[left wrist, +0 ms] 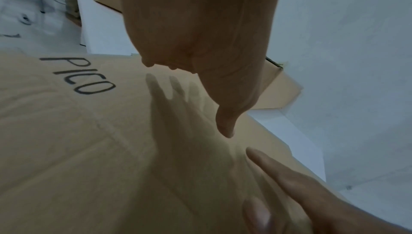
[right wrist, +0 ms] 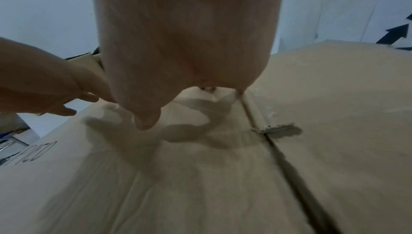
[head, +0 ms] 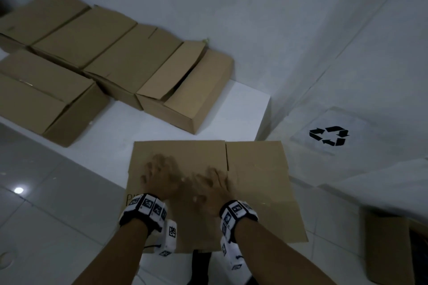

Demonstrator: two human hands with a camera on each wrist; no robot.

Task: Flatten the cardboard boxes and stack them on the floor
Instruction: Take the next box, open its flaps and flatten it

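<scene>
Brown corrugated flattened cardboard box (head: 254, 192) lies on a low white platform (head: 250, 104), overhanging its front edge; left hand (head: 159, 176) and right hand (head: 215, 183) hover with fingers spread, gripping nothing. Five unflattened brown boxes (head: 111, 53) sit behind. Left wrist view: black lettering "PICO" (left wrist: 80, 75); contact with the panel cannot be confirmed. Right wrist view: flap seam with torn tape (right wrist: 276, 130). Risk: uneven pressure could let the overhanging panel slide off or spring open.
</scene>
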